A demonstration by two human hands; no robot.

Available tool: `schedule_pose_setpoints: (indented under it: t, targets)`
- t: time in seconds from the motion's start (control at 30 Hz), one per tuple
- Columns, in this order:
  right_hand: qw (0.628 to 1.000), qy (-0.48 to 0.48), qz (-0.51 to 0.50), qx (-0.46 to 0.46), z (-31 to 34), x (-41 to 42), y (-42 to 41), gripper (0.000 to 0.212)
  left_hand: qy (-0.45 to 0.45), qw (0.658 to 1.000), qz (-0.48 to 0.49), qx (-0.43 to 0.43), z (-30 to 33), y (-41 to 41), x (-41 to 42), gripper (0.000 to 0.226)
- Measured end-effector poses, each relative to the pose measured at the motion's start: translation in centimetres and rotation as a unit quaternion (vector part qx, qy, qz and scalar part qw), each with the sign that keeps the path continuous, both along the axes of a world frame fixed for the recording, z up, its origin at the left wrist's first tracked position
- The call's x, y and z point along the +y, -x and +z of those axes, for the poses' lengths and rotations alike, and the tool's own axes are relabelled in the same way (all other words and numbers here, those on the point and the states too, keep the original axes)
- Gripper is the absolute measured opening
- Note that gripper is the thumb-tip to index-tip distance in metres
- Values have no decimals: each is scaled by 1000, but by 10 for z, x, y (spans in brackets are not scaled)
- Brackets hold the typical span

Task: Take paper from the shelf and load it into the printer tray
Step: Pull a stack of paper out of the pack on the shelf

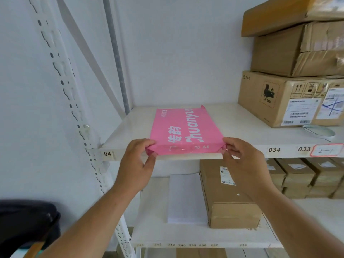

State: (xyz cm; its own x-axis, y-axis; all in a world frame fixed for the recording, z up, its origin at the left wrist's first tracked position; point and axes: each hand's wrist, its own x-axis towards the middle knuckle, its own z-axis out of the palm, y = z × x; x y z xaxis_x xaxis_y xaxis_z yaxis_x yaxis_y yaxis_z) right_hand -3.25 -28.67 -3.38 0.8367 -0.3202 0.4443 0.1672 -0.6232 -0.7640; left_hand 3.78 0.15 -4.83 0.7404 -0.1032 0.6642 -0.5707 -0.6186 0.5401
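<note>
left hand: bare, no glove, ring or watch
right hand: bare, no glove, ring or watch
forearms: uncovered, no sleeve showing

The paper is a flat ream in a bright pink wrapper, printed with large white lettering that reads "huanyun" beside white Chinese characters. On its near end face, small white print reads "70 A4". It lies flat in the middle of the frame on the white upper shelf, long side running away from the camera, its near end at the shelf's front edge. The wrapper's far right corner sticks up in a small torn flap. At the near end the wrapper is creased and glossy, and both near corners are pinched inward. The printer tray is out of view.
</note>
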Motion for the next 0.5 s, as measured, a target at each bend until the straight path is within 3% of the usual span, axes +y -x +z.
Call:
schedule_pose_setpoints:
  t: [0.07,0.17,0.33,0.5]
  targets:
    - [994,103,-2,-22,-6,-5,-2,41,-38,999,-7,-28,1,-3,4,36]
    - [956,276,-20,-96,-12,-14,-12,37,-107,993,-10,-57,5,-9,7,41]
    - [916,352,-17,-191,-11,-21,-23,32,-155,984,-20,-84,6,-9,5,42]
    - [882,411,6,-232,-11,-21,-32,26,-205,970,-11,-128,9,-13,12,21]
